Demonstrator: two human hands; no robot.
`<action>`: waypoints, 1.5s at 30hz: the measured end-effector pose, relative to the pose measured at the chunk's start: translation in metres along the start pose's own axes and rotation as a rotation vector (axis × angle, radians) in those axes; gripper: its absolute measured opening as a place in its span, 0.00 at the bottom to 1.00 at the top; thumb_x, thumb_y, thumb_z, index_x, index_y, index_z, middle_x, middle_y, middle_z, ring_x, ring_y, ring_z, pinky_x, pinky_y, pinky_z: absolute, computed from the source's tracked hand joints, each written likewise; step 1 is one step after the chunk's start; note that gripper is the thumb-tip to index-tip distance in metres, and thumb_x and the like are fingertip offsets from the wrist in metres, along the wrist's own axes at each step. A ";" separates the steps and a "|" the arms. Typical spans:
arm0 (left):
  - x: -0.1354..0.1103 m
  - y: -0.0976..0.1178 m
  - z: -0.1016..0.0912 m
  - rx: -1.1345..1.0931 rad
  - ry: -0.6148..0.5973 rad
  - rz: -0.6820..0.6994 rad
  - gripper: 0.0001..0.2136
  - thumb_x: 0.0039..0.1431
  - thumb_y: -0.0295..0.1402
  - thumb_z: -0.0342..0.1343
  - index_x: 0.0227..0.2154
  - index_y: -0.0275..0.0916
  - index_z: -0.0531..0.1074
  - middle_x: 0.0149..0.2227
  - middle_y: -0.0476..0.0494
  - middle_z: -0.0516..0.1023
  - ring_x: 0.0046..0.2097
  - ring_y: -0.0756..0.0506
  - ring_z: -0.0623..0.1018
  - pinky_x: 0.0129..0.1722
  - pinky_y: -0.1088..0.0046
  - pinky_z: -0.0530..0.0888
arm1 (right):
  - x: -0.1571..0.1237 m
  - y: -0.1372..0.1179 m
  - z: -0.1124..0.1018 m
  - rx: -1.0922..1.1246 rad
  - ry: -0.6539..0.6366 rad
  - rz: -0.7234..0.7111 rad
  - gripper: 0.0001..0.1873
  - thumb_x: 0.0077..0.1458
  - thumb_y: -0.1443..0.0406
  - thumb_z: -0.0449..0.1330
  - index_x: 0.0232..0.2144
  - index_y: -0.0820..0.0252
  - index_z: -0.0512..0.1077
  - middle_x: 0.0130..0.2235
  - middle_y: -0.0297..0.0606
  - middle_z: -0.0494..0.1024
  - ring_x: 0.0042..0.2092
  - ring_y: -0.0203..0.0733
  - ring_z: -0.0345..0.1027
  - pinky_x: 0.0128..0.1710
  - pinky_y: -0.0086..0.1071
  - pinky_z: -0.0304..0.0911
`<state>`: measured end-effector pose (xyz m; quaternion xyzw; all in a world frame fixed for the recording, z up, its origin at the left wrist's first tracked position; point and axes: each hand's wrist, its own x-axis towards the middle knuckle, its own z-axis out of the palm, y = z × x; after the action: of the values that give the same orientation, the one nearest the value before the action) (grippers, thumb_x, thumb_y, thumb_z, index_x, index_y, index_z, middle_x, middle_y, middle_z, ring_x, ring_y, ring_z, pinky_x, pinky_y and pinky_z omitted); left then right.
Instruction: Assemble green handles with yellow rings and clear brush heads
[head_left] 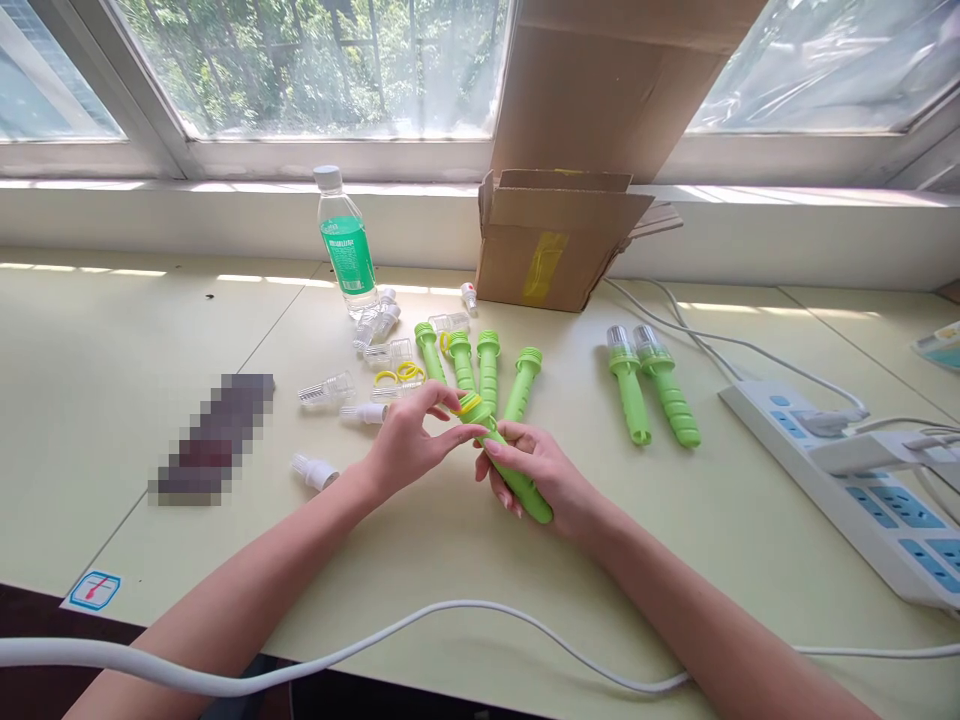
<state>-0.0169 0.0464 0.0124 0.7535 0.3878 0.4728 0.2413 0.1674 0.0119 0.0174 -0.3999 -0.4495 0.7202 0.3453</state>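
Note:
My right hand (541,468) is wrapped round a bright green plastic handle (529,497) with a grooved grip, tilted with its threaded end up and to the left. A yellow ring (469,405) sits around that threaded end. My left hand (412,435) pinches the ring there between thumb and fingers. Just beyond, several more green handles (517,385) lie on the table. Left of them are loose yellow rings (410,371), clear plastic caps (327,389) and white-based pieces (315,471).
Two green handles with clear caps (631,385) lie to the right, near a white power strip (840,490) with cables. A water bottle (347,245) and an open cardboard box (559,240) stand at the back. A white cable (450,606) crosses in front; a blurred dark object (217,440) lies left.

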 end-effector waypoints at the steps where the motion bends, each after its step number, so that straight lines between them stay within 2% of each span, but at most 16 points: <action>1: 0.000 0.000 0.000 -0.008 -0.005 0.004 0.14 0.49 0.40 0.64 0.31 0.39 0.66 0.32 0.47 0.76 0.42 0.44 0.80 0.36 0.69 0.80 | 0.000 0.000 0.000 0.006 -0.007 -0.002 0.16 0.52 0.53 0.62 0.35 0.60 0.69 0.30 0.36 0.76 0.19 0.30 0.62 0.14 0.24 0.55; 6: 0.001 -0.001 -0.002 -0.035 -0.063 0.005 0.14 0.51 0.39 0.63 0.35 0.39 0.66 0.37 0.43 0.77 0.42 0.44 0.79 0.39 0.67 0.80 | -0.001 -0.001 0.000 0.018 -0.046 -0.007 0.16 0.55 0.53 0.59 0.32 0.61 0.70 0.32 0.38 0.76 0.21 0.30 0.63 0.18 0.25 0.57; 10: 0.001 -0.002 -0.004 -0.058 -0.105 0.001 0.15 0.51 0.38 0.63 0.37 0.39 0.66 0.37 0.43 0.75 0.45 0.42 0.78 0.38 0.66 0.80 | -0.001 0.000 -0.001 0.033 -0.066 0.007 0.17 0.55 0.52 0.58 0.32 0.61 0.70 0.33 0.39 0.76 0.22 0.31 0.64 0.19 0.26 0.58; 19: 0.001 -0.003 -0.002 -0.015 -0.061 -0.004 0.14 0.50 0.39 0.64 0.33 0.39 0.66 0.34 0.44 0.76 0.41 0.44 0.79 0.39 0.65 0.79 | 0.000 0.000 -0.003 0.042 -0.107 0.031 0.17 0.57 0.51 0.55 0.33 0.60 0.69 0.33 0.40 0.77 0.23 0.32 0.64 0.19 0.26 0.57; 23: 0.000 -0.003 -0.002 -0.008 -0.052 0.000 0.15 0.50 0.40 0.63 0.35 0.39 0.66 0.35 0.44 0.77 0.37 0.46 0.79 0.39 0.65 0.79 | -0.001 -0.001 -0.004 0.022 -0.108 0.033 0.18 0.58 0.51 0.54 0.31 0.60 0.68 0.28 0.36 0.75 0.19 0.30 0.59 0.16 0.25 0.52; 26: 0.000 -0.003 -0.002 -0.010 -0.071 -0.005 0.16 0.50 0.39 0.64 0.37 0.39 0.66 0.36 0.43 0.77 0.39 0.46 0.79 0.38 0.66 0.80 | 0.000 -0.001 -0.005 0.025 -0.096 0.046 0.18 0.59 0.51 0.54 0.29 0.60 0.67 0.25 0.33 0.73 0.16 0.28 0.55 0.14 0.25 0.48; 29: 0.001 -0.002 -0.002 -0.015 -0.102 -0.007 0.15 0.51 0.38 0.63 0.37 0.39 0.66 0.37 0.43 0.76 0.40 0.45 0.78 0.37 0.68 0.80 | 0.000 0.001 -0.007 0.057 -0.104 0.059 0.17 0.60 0.53 0.52 0.30 0.60 0.67 0.24 0.32 0.73 0.14 0.27 0.54 0.14 0.25 0.47; 35: 0.000 -0.003 -0.002 0.003 -0.087 0.003 0.15 0.51 0.39 0.63 0.35 0.38 0.66 0.37 0.43 0.77 0.36 0.47 0.79 0.36 0.69 0.80 | 0.003 0.004 -0.011 0.067 -0.124 0.058 0.17 0.61 0.53 0.51 0.32 0.61 0.68 0.23 0.33 0.73 0.13 0.27 0.54 0.13 0.24 0.47; 39: -0.001 -0.004 0.000 0.013 -0.058 0.015 0.15 0.50 0.39 0.64 0.35 0.39 0.66 0.36 0.44 0.78 0.36 0.47 0.79 0.36 0.69 0.80 | 0.001 0.001 -0.008 -0.002 -0.101 0.059 0.16 0.58 0.53 0.54 0.34 0.61 0.68 0.22 0.32 0.72 0.13 0.26 0.53 0.11 0.23 0.46; 43: -0.001 -0.003 0.001 0.033 -0.040 -0.007 0.15 0.49 0.38 0.65 0.35 0.39 0.66 0.36 0.46 0.77 0.35 0.48 0.80 0.34 0.72 0.79 | -0.002 -0.001 -0.003 -0.069 0.010 0.046 0.19 0.51 0.56 0.63 0.41 0.58 0.63 0.25 0.31 0.76 0.12 0.25 0.51 0.09 0.22 0.45; 45: -0.001 -0.003 0.001 0.048 -0.030 0.003 0.16 0.48 0.37 0.65 0.35 0.39 0.66 0.35 0.47 0.77 0.34 0.49 0.80 0.32 0.73 0.79 | -0.002 -0.001 -0.002 -0.074 0.045 0.041 0.19 0.50 0.57 0.64 0.38 0.58 0.62 0.27 0.32 0.76 0.12 0.26 0.53 0.08 0.22 0.45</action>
<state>-0.0172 0.0476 0.0091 0.7666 0.3945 0.4524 0.2282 0.1701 0.0114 0.0186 -0.4373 -0.4598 0.7010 0.3256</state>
